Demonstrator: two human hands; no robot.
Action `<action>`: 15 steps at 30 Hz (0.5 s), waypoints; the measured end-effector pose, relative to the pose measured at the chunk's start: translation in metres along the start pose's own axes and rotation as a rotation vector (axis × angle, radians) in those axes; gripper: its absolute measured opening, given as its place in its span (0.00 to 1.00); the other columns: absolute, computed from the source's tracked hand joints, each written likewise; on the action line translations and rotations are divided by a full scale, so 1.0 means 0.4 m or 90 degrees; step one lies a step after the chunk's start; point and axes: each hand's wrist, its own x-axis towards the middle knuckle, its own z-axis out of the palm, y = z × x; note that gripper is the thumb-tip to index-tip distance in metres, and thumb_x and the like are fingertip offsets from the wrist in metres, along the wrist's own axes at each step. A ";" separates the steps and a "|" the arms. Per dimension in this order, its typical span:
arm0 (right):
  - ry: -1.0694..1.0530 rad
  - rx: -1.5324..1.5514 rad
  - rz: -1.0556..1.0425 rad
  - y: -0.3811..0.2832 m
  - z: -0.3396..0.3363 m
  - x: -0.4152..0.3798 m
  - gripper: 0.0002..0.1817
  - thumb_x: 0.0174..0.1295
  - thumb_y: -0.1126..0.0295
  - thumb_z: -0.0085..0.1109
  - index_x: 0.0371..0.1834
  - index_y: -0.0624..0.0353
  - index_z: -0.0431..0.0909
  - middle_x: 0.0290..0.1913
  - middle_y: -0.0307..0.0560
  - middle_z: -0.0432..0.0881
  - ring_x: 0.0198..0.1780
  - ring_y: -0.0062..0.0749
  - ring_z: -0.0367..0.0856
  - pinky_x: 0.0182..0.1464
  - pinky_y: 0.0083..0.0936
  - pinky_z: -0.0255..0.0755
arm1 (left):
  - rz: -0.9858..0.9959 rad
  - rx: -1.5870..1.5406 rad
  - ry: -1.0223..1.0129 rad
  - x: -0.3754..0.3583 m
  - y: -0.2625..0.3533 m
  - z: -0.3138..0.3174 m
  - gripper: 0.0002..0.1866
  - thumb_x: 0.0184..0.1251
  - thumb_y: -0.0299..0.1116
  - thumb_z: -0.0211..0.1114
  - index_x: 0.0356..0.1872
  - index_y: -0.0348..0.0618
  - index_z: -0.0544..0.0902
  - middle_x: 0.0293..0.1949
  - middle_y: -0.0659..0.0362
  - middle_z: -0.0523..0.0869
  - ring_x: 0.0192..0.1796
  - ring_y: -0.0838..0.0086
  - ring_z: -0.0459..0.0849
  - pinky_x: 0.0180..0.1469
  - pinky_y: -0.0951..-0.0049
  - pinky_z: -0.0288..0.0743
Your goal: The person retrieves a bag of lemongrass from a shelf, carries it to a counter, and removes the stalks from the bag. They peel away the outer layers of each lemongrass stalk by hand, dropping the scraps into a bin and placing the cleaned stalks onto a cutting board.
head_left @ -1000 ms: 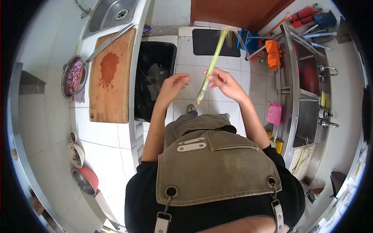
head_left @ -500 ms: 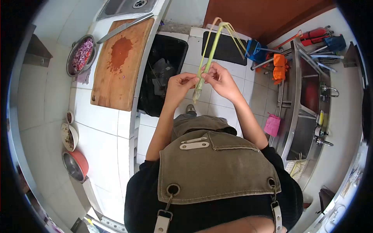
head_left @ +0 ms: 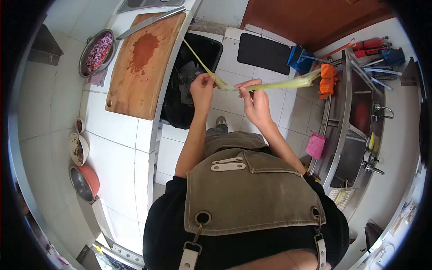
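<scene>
A long pale green stalk (head_left: 285,84), which looks like lemongrass, stretches to the right from my right hand (head_left: 258,102). My right fingers are closed on it near its base; its far end is blurred. My left hand (head_left: 202,93) pinches a thin outer leaf (head_left: 195,55) that is peeled away from the stalk and points up and left. Between the two hands, the leaf still joins the stalk's base. Both hands are above the floor, beside a black-lined bin (head_left: 173,105).
On the left counter, a wooden cutting board (head_left: 119,92) bears a knife (head_left: 144,23) and a wet reddish patch. Chopped onion fills a metal bowl (head_left: 98,51). Smaller bowls and a red bowl (head_left: 92,180) stand nearer. At right are steel sinks (head_left: 348,159) and orange gloves (head_left: 327,81).
The stalk has swung from upright to nearly level, pointing right. My hands have moved apart, and the leaf in my left hand now stands away from the stalk.
</scene>
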 end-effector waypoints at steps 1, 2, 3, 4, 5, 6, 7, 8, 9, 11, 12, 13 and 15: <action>0.008 -0.035 -0.039 0.012 0.005 -0.010 0.04 0.63 0.80 0.47 0.38 0.63 0.63 0.38 0.52 0.79 0.32 0.25 0.76 0.34 0.19 0.72 | 0.001 0.001 -0.001 0.006 -0.016 0.005 0.06 0.59 0.25 0.61 0.34 0.30 0.78 0.24 0.59 0.81 0.28 0.80 0.80 0.29 0.81 0.74; 0.021 -0.045 -0.058 0.032 0.009 -0.022 0.04 0.63 0.79 0.46 0.39 0.64 0.63 0.35 0.53 0.78 0.28 0.34 0.76 0.32 0.25 0.71 | 0.007 0.073 -0.002 0.012 -0.038 0.013 0.07 0.58 0.25 0.61 0.34 0.30 0.78 0.25 0.58 0.82 0.28 0.79 0.80 0.31 0.80 0.73; 0.022 -0.044 -0.058 0.042 0.007 -0.038 0.04 0.63 0.79 0.46 0.39 0.64 0.63 0.35 0.53 0.78 0.28 0.34 0.76 0.32 0.25 0.71 | 0.013 0.146 -0.002 0.020 -0.070 0.015 0.07 0.57 0.25 0.61 0.33 0.30 0.79 0.25 0.58 0.82 0.28 0.78 0.80 0.32 0.79 0.73; 0.049 -0.073 -0.067 0.049 -0.002 -0.059 0.04 0.62 0.80 0.46 0.38 0.64 0.63 0.35 0.52 0.78 0.28 0.34 0.76 0.32 0.25 0.71 | 0.074 0.275 0.037 0.035 -0.117 0.006 0.10 0.53 0.28 0.64 0.32 0.29 0.80 0.26 0.53 0.83 0.28 0.74 0.82 0.34 0.76 0.74; 0.074 -0.102 -0.076 0.051 -0.015 -0.075 0.04 0.62 0.80 0.46 0.38 0.64 0.63 0.34 0.52 0.77 0.29 0.33 0.76 0.33 0.25 0.71 | 0.072 0.364 0.099 0.067 -0.167 -0.052 0.12 0.50 0.30 0.65 0.32 0.30 0.81 0.26 0.52 0.84 0.28 0.71 0.83 0.35 0.74 0.75; 0.159 -0.060 -0.162 0.039 -0.039 -0.079 0.04 0.63 0.79 0.45 0.39 0.64 0.62 0.33 0.51 0.76 0.30 0.31 0.75 0.34 0.23 0.71 | 0.070 0.450 0.165 0.105 -0.215 -0.138 0.13 0.48 0.32 0.66 0.31 0.31 0.82 0.27 0.50 0.85 0.29 0.68 0.83 0.36 0.72 0.76; 0.191 -0.021 -0.158 0.015 -0.071 -0.078 0.05 0.64 0.80 0.45 0.39 0.63 0.61 0.34 0.52 0.76 0.32 0.28 0.74 0.34 0.22 0.71 | -0.048 0.438 0.247 0.128 -0.266 -0.211 0.13 0.45 0.34 0.65 0.31 0.34 0.84 0.29 0.49 0.85 0.32 0.62 0.84 0.39 0.68 0.76; 0.225 0.016 -0.152 -0.001 -0.102 -0.074 0.05 0.64 0.80 0.44 0.40 0.62 0.60 0.36 0.53 0.76 0.33 0.26 0.74 0.35 0.20 0.72 | -0.026 0.551 0.220 0.162 -0.330 -0.277 0.10 0.44 0.32 0.67 0.27 0.37 0.84 0.25 0.49 0.84 0.32 0.59 0.84 0.39 0.67 0.76; 0.229 0.012 -0.150 0.004 -0.124 -0.069 0.05 0.64 0.80 0.44 0.40 0.62 0.60 0.36 0.53 0.76 0.33 0.26 0.74 0.35 0.20 0.72 | -0.008 0.574 0.207 0.170 -0.322 -0.285 0.10 0.46 0.32 0.67 0.28 0.37 0.84 0.26 0.48 0.84 0.33 0.58 0.84 0.40 0.66 0.76; 0.221 0.064 -0.038 0.017 -0.156 -0.059 0.04 0.65 0.79 0.43 0.40 0.63 0.60 0.38 0.54 0.76 0.35 0.26 0.73 0.38 0.21 0.72 | 0.007 0.602 0.180 0.177 -0.323 -0.293 0.09 0.47 0.32 0.66 0.29 0.38 0.84 0.27 0.48 0.84 0.34 0.58 0.84 0.41 0.65 0.76; 0.188 0.088 -0.028 0.029 -0.160 -0.056 0.04 0.66 0.79 0.42 0.41 0.62 0.60 0.40 0.56 0.77 0.36 0.26 0.73 0.41 0.22 0.72 | 0.008 0.619 0.170 0.193 -0.325 -0.289 0.10 0.48 0.32 0.66 0.31 0.38 0.84 0.29 0.47 0.84 0.36 0.58 0.84 0.41 0.65 0.76; 0.189 0.085 -0.033 0.029 -0.158 -0.050 0.04 0.66 0.79 0.42 0.41 0.62 0.60 0.40 0.56 0.77 0.36 0.26 0.73 0.41 0.22 0.72 | 0.011 0.633 0.163 0.212 -0.327 -0.280 0.11 0.49 0.33 0.66 0.32 0.37 0.83 0.31 0.46 0.84 0.38 0.57 0.84 0.42 0.64 0.76; 0.175 0.230 -0.059 0.021 -0.138 -0.038 0.04 0.65 0.79 0.44 0.40 0.61 0.61 0.41 0.55 0.77 0.36 0.24 0.73 0.41 0.21 0.71 | -0.063 0.666 0.166 0.226 -0.314 -0.260 0.15 0.52 0.34 0.66 0.38 0.36 0.81 0.36 0.45 0.83 0.41 0.54 0.82 0.45 0.62 0.75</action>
